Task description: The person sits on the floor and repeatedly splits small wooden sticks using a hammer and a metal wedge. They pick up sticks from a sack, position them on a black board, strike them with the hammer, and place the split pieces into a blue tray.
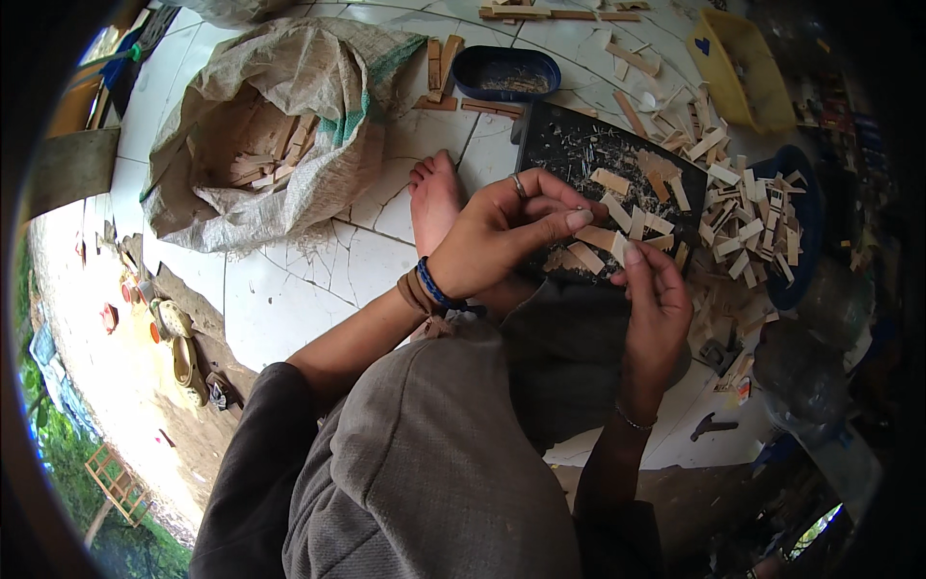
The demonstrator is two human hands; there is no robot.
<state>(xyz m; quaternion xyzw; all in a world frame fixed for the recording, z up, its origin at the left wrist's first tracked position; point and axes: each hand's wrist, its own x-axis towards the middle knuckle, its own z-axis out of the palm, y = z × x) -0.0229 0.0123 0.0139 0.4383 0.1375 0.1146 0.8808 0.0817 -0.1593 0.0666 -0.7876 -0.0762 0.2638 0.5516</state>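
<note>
My left hand, with a ring and wrist bands, is held over the near-left part of a black board. Its thumb and fingers are pinched together, and anything between them is too small to make out. Close by on the right, my right hand pinches a small pale wood strip between thumb and forefinger. Short flat wood pieces lie scattered on the board among shavings and thin dark bits that look like nails.
A woven sack holding wood scraps stands at left. A dark blue oval tub and a yellow bin are at the back. Wood pieces heap on a blue basin at right. A hammer lies near right. My bare foot rests on cracked tiles.
</note>
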